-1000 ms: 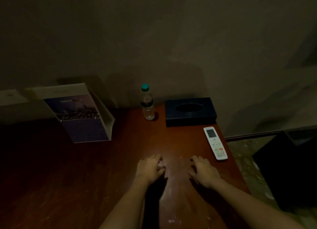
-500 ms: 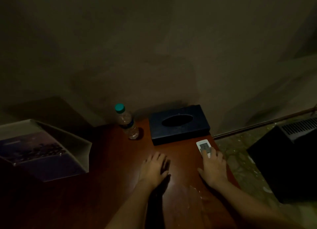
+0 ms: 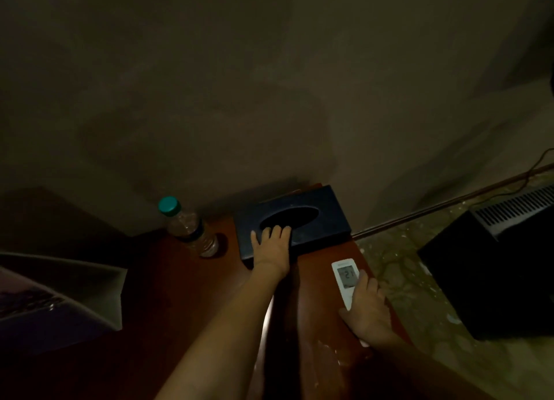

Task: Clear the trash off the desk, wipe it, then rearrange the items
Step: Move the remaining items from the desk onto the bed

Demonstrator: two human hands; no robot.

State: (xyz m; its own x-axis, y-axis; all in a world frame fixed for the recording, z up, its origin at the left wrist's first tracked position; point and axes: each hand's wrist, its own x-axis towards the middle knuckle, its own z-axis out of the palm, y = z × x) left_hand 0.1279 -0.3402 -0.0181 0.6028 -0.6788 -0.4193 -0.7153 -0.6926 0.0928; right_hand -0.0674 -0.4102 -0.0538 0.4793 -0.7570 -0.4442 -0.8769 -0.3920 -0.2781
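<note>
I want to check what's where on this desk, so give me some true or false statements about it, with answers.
1. The left hand rests on the box. True.
2. The bottle lies on its side. False: it stands on its base, left of the box.
3. The right hand lies on the remote. True.
4. The remote's display is blank. False: it shows 21.
5. The remote is near the right edge of the desk. True.
</note>
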